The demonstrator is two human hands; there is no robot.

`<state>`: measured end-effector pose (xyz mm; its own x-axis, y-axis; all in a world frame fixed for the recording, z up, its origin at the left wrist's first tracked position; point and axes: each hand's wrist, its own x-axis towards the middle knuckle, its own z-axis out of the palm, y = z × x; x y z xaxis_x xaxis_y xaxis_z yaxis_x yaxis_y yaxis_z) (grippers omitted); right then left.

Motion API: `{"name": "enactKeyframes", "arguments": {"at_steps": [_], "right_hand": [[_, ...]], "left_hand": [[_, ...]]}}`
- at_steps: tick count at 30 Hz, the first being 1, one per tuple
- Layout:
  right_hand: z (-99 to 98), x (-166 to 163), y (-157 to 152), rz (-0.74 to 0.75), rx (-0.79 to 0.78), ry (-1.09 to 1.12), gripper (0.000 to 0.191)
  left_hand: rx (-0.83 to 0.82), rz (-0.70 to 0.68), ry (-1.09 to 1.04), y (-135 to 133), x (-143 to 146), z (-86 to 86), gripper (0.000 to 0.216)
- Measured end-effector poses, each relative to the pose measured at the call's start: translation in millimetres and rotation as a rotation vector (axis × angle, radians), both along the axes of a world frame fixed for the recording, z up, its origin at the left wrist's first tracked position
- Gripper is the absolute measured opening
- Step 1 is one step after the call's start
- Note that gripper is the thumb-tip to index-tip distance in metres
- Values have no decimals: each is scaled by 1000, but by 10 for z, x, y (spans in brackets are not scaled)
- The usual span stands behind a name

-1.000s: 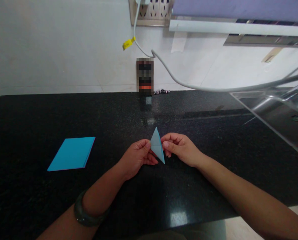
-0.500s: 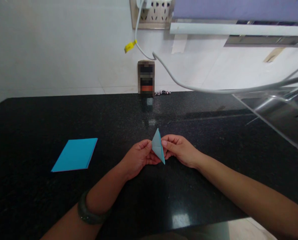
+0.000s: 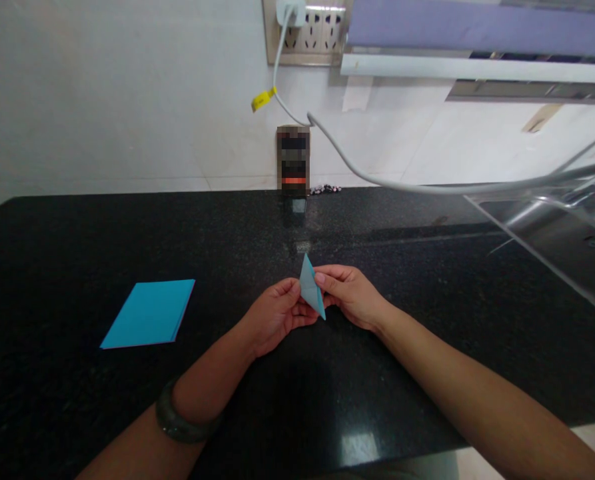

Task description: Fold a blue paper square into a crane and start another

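A small folded paper (image 3: 309, 288), pale blue with creases and pointed corners, is held up between my two hands just above the black countertop (image 3: 257, 240). My left hand (image 3: 280, 313) pinches its left side, thumb in front and fingers curled beneath. On the opposite edge, my right hand (image 3: 346, 290) grips the paper between thumb and fingers. Parts of the fingers of both hands are hidden behind the paper. To the left lies a stack of bright blue square paper (image 3: 150, 313), flat on the counter and touched by neither hand.
A phone-like object with a blurred face (image 3: 293, 160) leans against the wall, a beaded strand (image 3: 326, 189) beside it. A white cable (image 3: 347, 157) hangs from the socket panel (image 3: 322, 33) and runs right. A metal sink (image 3: 567, 233) sits at the right.
The folded paper and my right hand have shifted slightly left and up. The right thumb now rests a little higher and further over the paper. The paper stack is unmoved.
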<state>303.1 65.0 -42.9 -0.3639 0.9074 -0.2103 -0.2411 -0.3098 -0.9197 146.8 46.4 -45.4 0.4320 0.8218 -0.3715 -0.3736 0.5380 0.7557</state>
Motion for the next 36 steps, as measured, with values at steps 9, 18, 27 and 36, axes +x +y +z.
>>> {"name": "enactKeyframes", "arguments": {"at_steps": [9,18,27,36], "right_hand": [[-34,-8,-8,-3,-39,32,33],[-15,-7,-8,9,-23,42,31],[-18,7,-2,21,-28,32,32],[57,34,-11,-79,285,-314,23]], "left_hand": [[2,-6,-2,-1,-9,-8,15],[18,-18,-14,3,-13,-22,17],[13,26,24,-4,11,7,17],[74,248,175,-29,34,75,15]]}}
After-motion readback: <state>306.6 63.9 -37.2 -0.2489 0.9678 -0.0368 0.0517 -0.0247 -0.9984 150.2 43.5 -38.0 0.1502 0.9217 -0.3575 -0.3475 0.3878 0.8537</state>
